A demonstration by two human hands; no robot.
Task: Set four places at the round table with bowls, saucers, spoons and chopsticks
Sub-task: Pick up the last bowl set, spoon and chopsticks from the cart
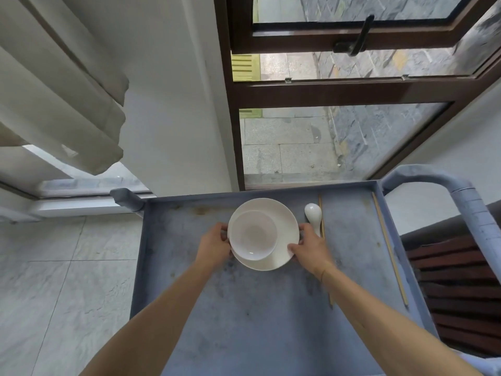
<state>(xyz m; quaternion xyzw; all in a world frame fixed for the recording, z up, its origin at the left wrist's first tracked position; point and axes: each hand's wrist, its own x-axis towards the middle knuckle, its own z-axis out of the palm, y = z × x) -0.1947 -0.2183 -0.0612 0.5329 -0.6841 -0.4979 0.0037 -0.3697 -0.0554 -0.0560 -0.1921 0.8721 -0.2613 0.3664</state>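
The saucer [282, 226] lies on the blue cart surface [257, 321], toward its far edge, with the bowl [253, 234] seated on it, off-centre toward eight o'clock so that the bowl's rim nearly meets the saucer's near-left rim; both hands bracket this stack, the left hand [214, 246] at nine o'clock with fingers curled onto the rim, the right hand [309, 246] at about four o'clock with thumb on top of the rim and fingers tucked beside it; each hand pinches the saucer edge, and neither touches the bowl as far as can be seen; the stack has no long axis, so the coming lift, by my judgement, turns on keeping the two grips level and opposed across the disc, since the off-centre bowl will weigh toward the left hand; the spoon [313, 214] lies just beside the saucer at two o'clock, its bowl end pointing to twelve and its handle running toward the right hand's knuckles, close enough that they may brush it; one chopstick [320, 213] runs twelve-to-six just right of the spoon, passing under the right forearm; another chopstick [390, 253] lies well apart along the cart's right wall; the cart handle [466, 202] arches at three o'clock; a window [339, 131] and a curtain [62, 104] stand beyond.
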